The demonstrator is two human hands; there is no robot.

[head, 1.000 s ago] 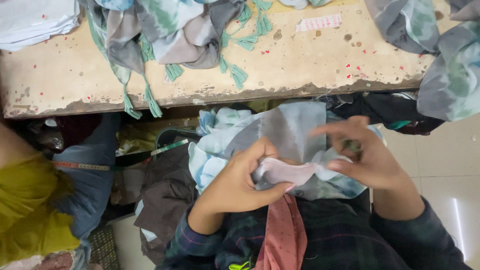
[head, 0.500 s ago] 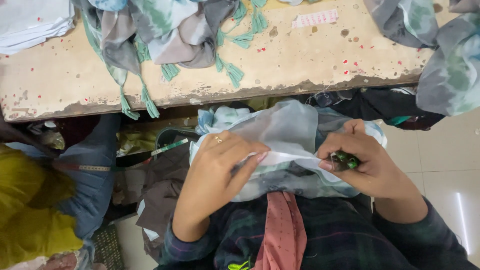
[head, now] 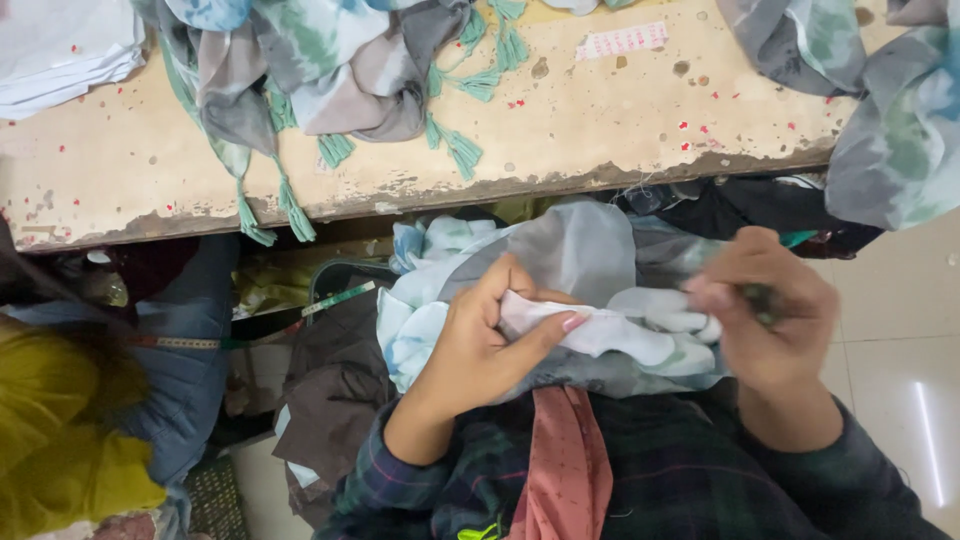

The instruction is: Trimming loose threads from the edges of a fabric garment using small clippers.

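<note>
Scarf [head: 600, 330] edge stretched left-right, pinched between left hand [head: 480, 345] and right hand [head: 770, 320] fingers.

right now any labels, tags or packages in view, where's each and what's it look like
Label strip: flat on the worn table, top centre-right; small pale rectangle with reddish print.
Measuring tape: under the table edge, left of the left hand; narrow green-and-pale band.
No packages, signs or screens visible.
</note>
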